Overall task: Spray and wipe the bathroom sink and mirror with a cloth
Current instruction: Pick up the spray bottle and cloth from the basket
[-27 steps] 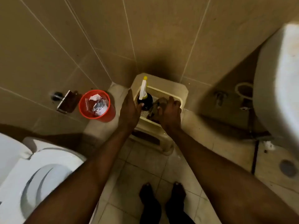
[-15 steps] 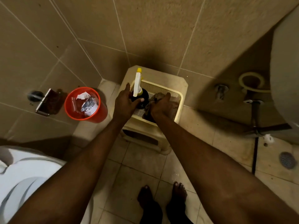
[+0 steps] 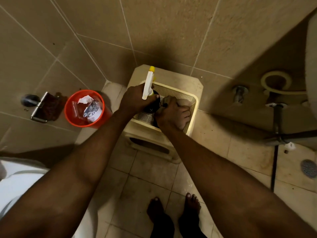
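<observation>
Both hands are down in a cream perforated basket [image 3: 193, 102] that sits on a plastic stool [image 3: 171, 79] pushed into the tiled corner. The left hand [image 3: 135, 100] is closed around the neck of a spray bottle [image 3: 148, 86] — white trigger head with a yellow nozzle tip, dark body below — which stands upright at the basket's left end. The right hand [image 3: 173, 115] is curled over a dull grey-brown cloth [image 3: 165, 101] bunched in the basket just beside the bottle; the fingers wrap it, though whether it is fully gripped or only pressed cannot be told from here.

The bottle looks rigid and likely carries some weight if full. Held at the neck under the trigger it should hang steady, and the index finger would be placed for spraying. The dark plastic could be slick if wet, so a full wrap is safer than a pinch. The cloth is soft and limp — best gathered as a wad in the palm so no corner snags on the basket's mesh.

The sink's white underside [image 3: 311, 69] shows at the right edge, well apart from the stool. An orange bin [image 3: 68, 112] stands by the wall on the left.

Spraying and wiping have not yet begun, judging by where the things lie.
</observation>
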Tool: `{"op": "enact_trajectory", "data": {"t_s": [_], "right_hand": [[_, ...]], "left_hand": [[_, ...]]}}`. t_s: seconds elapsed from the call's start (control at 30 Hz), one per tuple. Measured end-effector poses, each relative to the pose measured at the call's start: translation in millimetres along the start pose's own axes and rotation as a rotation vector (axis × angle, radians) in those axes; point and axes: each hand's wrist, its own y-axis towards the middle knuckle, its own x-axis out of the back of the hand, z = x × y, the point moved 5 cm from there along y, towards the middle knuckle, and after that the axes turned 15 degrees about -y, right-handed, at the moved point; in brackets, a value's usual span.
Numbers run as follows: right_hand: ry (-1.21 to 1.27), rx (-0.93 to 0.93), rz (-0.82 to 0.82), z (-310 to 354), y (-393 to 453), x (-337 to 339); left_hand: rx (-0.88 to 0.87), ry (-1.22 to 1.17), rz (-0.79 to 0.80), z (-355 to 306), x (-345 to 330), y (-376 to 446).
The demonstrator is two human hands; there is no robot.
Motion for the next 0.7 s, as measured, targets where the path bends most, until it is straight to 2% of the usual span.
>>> {"op": "enact_trajectory", "data": {"t_s": [0.13, 0.27, 0.4, 0.53, 0.7], "right_hand": [[0.004, 0.15, -0.029, -5, -3, 3], [0.027, 0.207, -0.03, -6, 0, 5], [0.048, 0.238, -0.045, -4, 2, 3], [0.03, 0.245, -0.049, -1, 1, -3], [0.013, 0.236, -0.09, -3, 9, -3]], "left_hand": [[-0.043, -0.002, -0.088, 6, 1, -4], [-0.049, -0.047, -0.126, 11, -3, -5], [-0.1, -0.006, -0.055, 14, -5, 3], [-0.179, -0.053, -0.128, 7, -6, 5], [-0.192, -0.162, -0.123, 6, -12, -1]]}}
